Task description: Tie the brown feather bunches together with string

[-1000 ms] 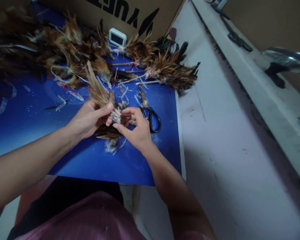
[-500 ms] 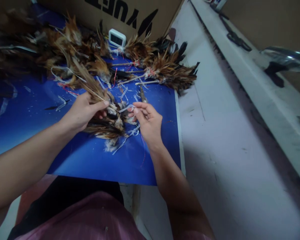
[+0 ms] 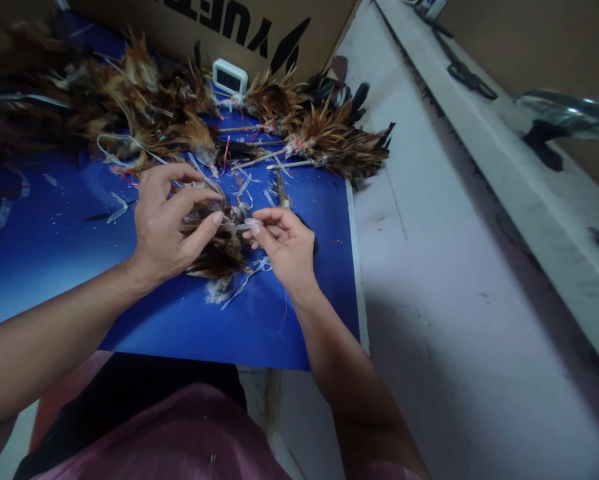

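My left hand (image 3: 165, 223) hovers with its fingers spread over a pile of brown feathers (image 3: 216, 259) in the middle of the blue table. Between the thumb and fingers of my right hand (image 3: 288, 248) is pinched a clear plastic strip (image 3: 247, 225), just right of that pile. A knotted white strip (image 3: 262, 265) lies below my right hand. One short dark feather tuft (image 3: 282, 192) rests just above it. My left palm and fingers partly cover the feathers beneath.
Along the back lie loose feather bunches (image 3: 114, 93) and feather dusters with thin sticks (image 3: 329, 137). A small white digital display (image 3: 229, 77) stands before a cardboard box (image 3: 189, 23). The blue tabletop (image 3: 189, 327) ends at a pale wall (image 3: 429, 267) on the right.
My left hand has let go of the light-brown feathers it held and opened its fingers. My right hand still pinches the plastic strip, shifted slightly left.
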Motion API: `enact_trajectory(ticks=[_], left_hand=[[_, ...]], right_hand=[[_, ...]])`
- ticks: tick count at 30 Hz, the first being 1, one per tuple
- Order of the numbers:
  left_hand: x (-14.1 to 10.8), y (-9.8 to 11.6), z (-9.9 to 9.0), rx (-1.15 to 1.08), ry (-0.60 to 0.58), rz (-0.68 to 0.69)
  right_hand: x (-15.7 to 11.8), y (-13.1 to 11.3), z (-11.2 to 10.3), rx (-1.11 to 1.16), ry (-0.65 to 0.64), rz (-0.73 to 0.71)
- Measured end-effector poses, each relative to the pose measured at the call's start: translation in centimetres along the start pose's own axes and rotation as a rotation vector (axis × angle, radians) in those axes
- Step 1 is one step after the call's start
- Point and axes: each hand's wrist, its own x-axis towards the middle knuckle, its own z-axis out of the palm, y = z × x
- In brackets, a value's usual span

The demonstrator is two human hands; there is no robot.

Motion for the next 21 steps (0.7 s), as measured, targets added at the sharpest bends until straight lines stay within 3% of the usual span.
enact_trajectory(ticks=[8,16,21], left_hand=[[-0.56,0.30,0.47,-0.131,-0.234,-0.001],[-0.64,0.47,0.74,-0.186,-0.269,-0.053],[-0.39,0.56,0.69,-0.389,-0.337,-0.208]], right_hand=[[-0.66,0.23,0.49,-0.081,-0.055,-0.036],[-0.91,0.65,0.59,-0.116,-0.083,-0.146],[-0.87,0.45,0.50,-0.184,-0.067,-0.168]])
